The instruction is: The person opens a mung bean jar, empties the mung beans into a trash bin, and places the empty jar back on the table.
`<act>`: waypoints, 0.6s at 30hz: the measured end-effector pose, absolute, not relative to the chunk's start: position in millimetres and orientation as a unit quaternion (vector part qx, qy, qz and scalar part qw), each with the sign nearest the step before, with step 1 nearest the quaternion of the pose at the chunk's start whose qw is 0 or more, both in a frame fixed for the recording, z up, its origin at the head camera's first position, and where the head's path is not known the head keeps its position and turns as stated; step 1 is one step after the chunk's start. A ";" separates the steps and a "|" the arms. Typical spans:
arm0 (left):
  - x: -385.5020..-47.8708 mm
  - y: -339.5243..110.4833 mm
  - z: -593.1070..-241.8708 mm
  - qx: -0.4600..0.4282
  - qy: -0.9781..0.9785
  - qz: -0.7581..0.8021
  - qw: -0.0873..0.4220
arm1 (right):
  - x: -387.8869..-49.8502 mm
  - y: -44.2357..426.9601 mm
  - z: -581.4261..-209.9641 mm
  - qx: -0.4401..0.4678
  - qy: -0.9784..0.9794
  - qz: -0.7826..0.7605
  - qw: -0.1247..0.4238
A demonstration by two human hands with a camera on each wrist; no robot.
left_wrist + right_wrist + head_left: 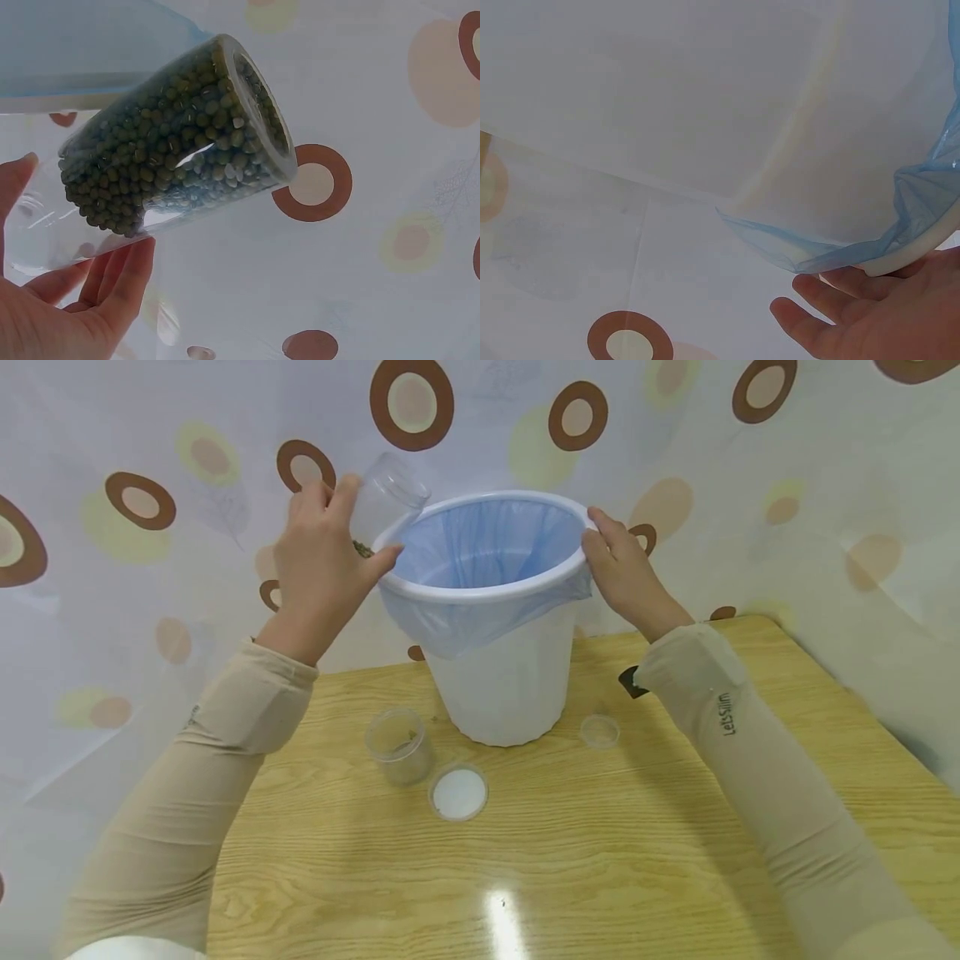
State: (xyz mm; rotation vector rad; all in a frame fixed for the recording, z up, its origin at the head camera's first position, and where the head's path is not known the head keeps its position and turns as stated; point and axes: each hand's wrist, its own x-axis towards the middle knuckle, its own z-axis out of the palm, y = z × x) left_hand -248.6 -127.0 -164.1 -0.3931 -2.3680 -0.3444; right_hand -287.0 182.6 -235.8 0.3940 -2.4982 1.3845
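Note:
My left hand [318,560] grips a clear plastic jar [172,150] that lies tilted beside the left rim of a white trash bin [502,685]. Green mung beans [161,142] fill much of the jar; in the head view the hand hides most of them. A thin blue bag [487,543] lines the bin and folds out over its rim. On the far right side, my right hand [626,568] holds that rim. In the right wrist view, its fingers [825,300] reach below the rim and the bag's edge.
In front of the bin, a clear jar [405,768] with a few bits inside stands on the wooden table [525,852]. Near it lies a round lid with a white disc [460,793]. A clear lid [600,732] and a small black object [632,682] are at right. Patterned sheeting [225,427] hangs behind.

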 end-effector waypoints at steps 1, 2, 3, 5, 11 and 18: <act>-249.7 -126.0 -163.7 -0.153 -0.917 -0.129 0.346 | -286.8 182.5 -235.8 0.135 -0.859 0.476 0.129; -250.5 -124.9 -163.3 -0.154 -0.919 -0.127 0.341 | -286.7 182.3 -235.8 0.134 -0.859 0.477 0.129; -251.5 -123.8 -162.9 -0.155 -0.920 -0.126 0.337 | -286.5 182.1 -235.9 0.132 -0.859 0.477 0.128; -253.0 -121.7 -162.0 -0.158 -0.922 -0.123 0.332 | -286.1 181.8 -236.2 0.129 -0.859 0.479 0.127; -257.3 -117.4 -158.6 -0.167 -0.926 -0.102 0.321 | -286.2 181.2 -236.9 0.131 -0.855 0.486 0.127; -265.2 -112.1 -156.8 -0.175 -0.935 -0.066 0.300 | -286.7 180.7 -236.9 0.129 -0.855 0.488 0.122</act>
